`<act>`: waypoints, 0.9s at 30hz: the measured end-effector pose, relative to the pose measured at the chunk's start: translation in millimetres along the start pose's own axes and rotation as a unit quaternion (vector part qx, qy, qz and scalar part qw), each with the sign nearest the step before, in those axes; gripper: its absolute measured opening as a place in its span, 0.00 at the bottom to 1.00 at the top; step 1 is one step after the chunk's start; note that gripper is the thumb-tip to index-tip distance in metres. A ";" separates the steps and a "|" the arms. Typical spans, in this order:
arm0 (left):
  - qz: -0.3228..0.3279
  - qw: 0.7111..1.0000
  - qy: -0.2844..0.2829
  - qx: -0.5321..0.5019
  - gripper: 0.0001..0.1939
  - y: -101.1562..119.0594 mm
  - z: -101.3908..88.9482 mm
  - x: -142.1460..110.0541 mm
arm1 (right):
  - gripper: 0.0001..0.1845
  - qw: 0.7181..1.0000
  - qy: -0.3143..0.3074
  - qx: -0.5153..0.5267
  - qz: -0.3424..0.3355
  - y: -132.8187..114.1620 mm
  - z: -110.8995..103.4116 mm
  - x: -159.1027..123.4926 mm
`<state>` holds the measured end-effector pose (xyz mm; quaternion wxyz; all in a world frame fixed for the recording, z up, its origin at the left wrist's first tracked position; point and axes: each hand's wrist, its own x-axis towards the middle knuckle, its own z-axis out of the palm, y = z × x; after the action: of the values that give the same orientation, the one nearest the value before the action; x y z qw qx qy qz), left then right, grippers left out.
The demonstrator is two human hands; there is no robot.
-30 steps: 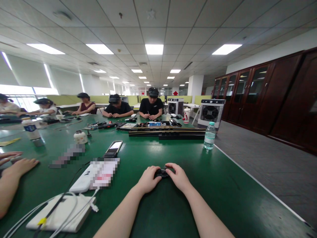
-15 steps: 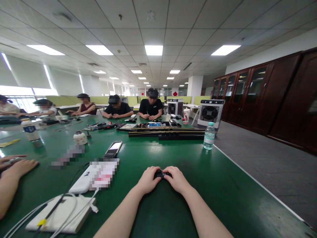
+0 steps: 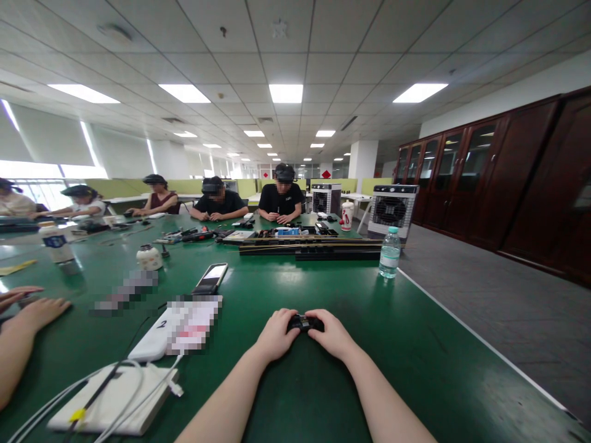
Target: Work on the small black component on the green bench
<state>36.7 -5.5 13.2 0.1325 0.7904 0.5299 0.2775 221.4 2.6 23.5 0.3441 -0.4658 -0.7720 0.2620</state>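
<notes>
1. Beyond the grip, ceiling panels [image 3: 285,93] glow above low green partitions [image 3: 237,186].
2. Right of the grip stand dark wooden cabinets [image 3: 480,166] on a grey floor [image 3: 480,271].
3. Far left of it, pale blinds [image 3: 50,132] half-cover bright windows [image 3: 39,191].
4. Beneath it spreads a green table [image 3: 300,394].

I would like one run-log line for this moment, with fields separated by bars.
left hand: holding small black object | right hand: holding its right side | clear plastic bottle: upright on glossy green table
</notes>
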 end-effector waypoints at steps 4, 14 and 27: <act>-0.019 1.000 0.003 -0.008 0.21 -0.7 1.0 0.4 | 0.22 1.000 0.004 0.013 0.027 3.2 -0.9 0.5; -0.028 1.000 -0.004 -0.005 0.23 -2.7 3.3 1.4 | 0.19 0.999 -0.002 0.027 0.044 0.3 -1.9 0.5; -0.036 0.999 0.006 -0.027 0.25 -4.1 4.0 1.5 | 0.18 0.998 0.004 0.023 0.053 5.1 -0.3 2.3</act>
<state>36.2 -2.1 8.3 0.1601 0.7653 0.5509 0.2918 223.6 6.9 20.6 0.3432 -0.4990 -0.7388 0.2957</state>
